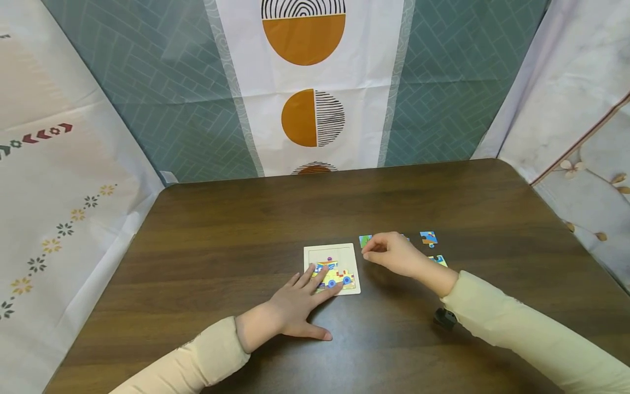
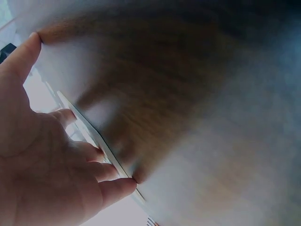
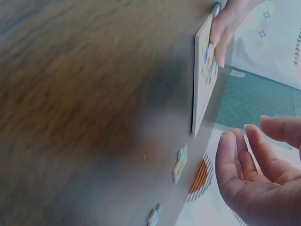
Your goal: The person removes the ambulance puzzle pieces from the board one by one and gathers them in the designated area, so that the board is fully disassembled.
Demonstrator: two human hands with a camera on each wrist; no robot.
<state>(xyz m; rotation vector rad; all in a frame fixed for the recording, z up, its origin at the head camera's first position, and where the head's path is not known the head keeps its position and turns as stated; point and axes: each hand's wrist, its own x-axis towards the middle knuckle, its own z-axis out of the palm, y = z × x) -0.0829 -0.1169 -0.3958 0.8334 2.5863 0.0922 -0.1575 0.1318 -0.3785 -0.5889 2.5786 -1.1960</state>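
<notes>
A small square puzzle board (image 1: 346, 253) with a pale frame lies on the table, its lower part showing a yellow vehicle picture with blue wheels. Spread flat, my left hand (image 1: 297, 309) rests its fingertips on the board's lower left, hiding some of the picture. Just right of the board hovers my right hand (image 1: 396, 255), fingers loosely bent; the right wrist view shows nothing between thumb and fingertips. Close by its fingertips lies a green and blue puzzle piece (image 1: 364, 241). Another piece (image 1: 429, 237), mostly blue, lies farther right, and one more (image 1: 439, 259) is partly covered by the right wrist.
The brown wooden table (image 1: 221, 219) extends on all sides of the board. A patterned cloth (image 1: 315, 76) hangs behind its far edge, with pale cloths at both sides. A small black object (image 1: 445, 318) shows under the right sleeve.
</notes>
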